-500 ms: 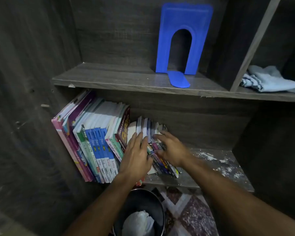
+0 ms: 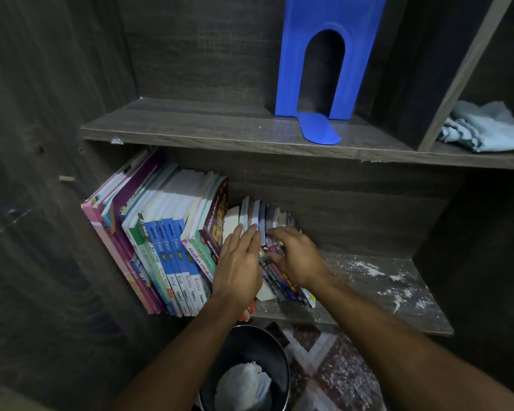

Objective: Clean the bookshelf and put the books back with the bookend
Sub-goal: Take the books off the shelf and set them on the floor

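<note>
A row of books (image 2: pixel 161 241) leans to the left on the lower shelf (image 2: pixel 368 304), which carries white dust on its right part. A group of thinner books (image 2: pixel 282 280) stands to their right. My left hand (image 2: pixel 238 268) lies with straight fingers against the spines of these thin books. My right hand (image 2: pixel 297 256) curls its fingers round the right side of the same group. A blue bookend (image 2: pixel 324 63) stands upright on the upper shelf (image 2: pixel 190 126).
A light blue cloth (image 2: pixel 484 126) lies crumpled in the upper right compartment. A dark round bin (image 2: pixel 250 369) with white paper inside stands on the patterned floor below the shelf. Dark wooden walls close in on the left and right.
Both hands have stayed on the thin books, with the right hand's fingers closing a little more round them. The view has come closer to the shelf.
</note>
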